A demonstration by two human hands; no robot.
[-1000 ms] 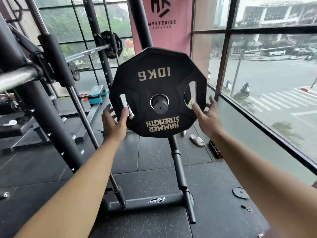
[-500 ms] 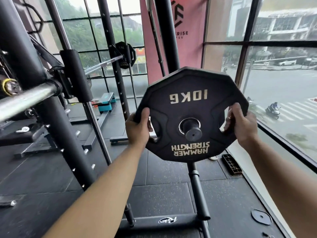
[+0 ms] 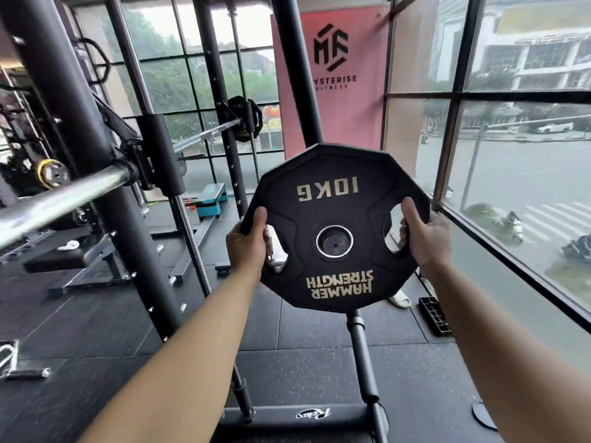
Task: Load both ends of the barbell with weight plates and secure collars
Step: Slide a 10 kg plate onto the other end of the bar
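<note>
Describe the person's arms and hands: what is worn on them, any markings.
The left hand and right hand are bare: no gloves, wraps or straps. Neither the left forearm nor the right forearm shows a sleeve, watch, band or marking. No ring is visible.

Black polygonal rubber weight plate [image 3: 332,212], upright, lettering inverted, right of chrome steel barbell [image 3: 64,196]; second black plate [image 3: 244,118] on far end.
</note>
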